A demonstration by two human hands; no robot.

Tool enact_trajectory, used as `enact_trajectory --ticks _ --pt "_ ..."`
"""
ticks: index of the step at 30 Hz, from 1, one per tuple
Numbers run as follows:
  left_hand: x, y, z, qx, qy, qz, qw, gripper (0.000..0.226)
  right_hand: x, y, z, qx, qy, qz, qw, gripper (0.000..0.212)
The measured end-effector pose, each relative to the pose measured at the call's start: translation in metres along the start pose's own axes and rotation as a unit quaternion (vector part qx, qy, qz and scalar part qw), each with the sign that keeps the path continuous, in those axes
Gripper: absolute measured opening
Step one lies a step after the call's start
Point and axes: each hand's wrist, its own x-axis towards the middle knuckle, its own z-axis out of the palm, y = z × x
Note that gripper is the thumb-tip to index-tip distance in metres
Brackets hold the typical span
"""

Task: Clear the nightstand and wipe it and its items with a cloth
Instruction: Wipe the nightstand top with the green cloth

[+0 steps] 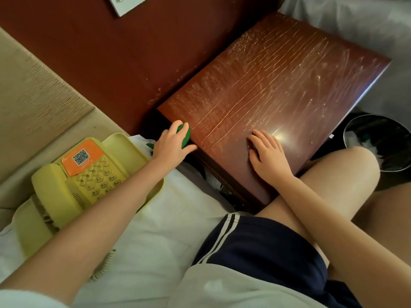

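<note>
Telephone (89, 174) sits nearby; left hand (171, 143) grips cloth (185, 135), right hand (269, 154) flat on nightstand (289, 85).

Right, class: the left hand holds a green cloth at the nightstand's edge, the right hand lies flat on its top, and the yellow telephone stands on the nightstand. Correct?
One slip: the head view shows the yellow telephone on the white bedding beside the nightstand, not on it. The left hand with the green cloth and the flat right hand are as stated.
</note>
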Motion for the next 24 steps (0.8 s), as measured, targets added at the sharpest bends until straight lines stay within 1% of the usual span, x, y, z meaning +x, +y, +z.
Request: enact_trajectory --ticks 1,2,4,6,7,9,10,14,16,19,24 --pt "-0.001 -0.001 -0.002 -0.027 -0.003 -0.005 1.000 0.071 0.000 0.000 0.000 0.002 0.000 -0.001 1.000 0.042" --pt "-0.001 -0.004 -0.003 -0.067 0.000 -0.015 0.998 0.071 0.000 0.000 -0.001 0.004 -0.001 -0.003 1.000 0.042" --pt "0.003 -0.009 -0.005 -0.145 0.026 -0.026 0.989 0.055 -0.001 0.001 -0.001 0.008 0.001 -0.007 1.000 0.042" --pt "0.011 -0.017 -0.008 -0.175 0.071 -0.038 0.981 0.038 -0.002 0.002 -0.002 0.009 0.000 -0.010 1.000 0.042" --pt "0.018 -0.022 -0.011 -0.185 0.097 -0.056 0.976 0.033 -0.002 0.003 -0.003 0.007 -0.003 -0.012 1.000 0.042" --pt "0.033 -0.032 -0.020 -0.190 0.145 -0.097 0.966 0.030 -0.003 0.006 -0.003 -0.002 -0.013 -0.020 1.000 0.043" --pt "0.042 -0.036 -0.024 -0.191 0.155 -0.113 0.963 0.031 -0.003 0.008 -0.003 -0.005 -0.018 -0.023 1.000 0.043" --pt "0.065 -0.043 -0.024 -0.159 0.125 -0.127 0.971 0.034 -0.004 0.007 -0.004 -0.004 -0.016 -0.026 1.000 0.043" --pt "0.068 -0.041 -0.017 -0.154 0.135 -0.135 0.970 0.033 -0.004 0.005 -0.003 0.000 -0.010 -0.025 1.000 0.042" --pt "0.064 -0.040 -0.007 -0.156 0.158 -0.122 0.967 0.034 -0.004 0.005 -0.003 0.003 -0.005 -0.023 1.000 0.040" --pt "0.053 -0.035 0.000 -0.147 0.149 -0.088 0.974 0.035 -0.004 0.007 -0.001 0.002 0.010 -0.026 1.000 0.038"
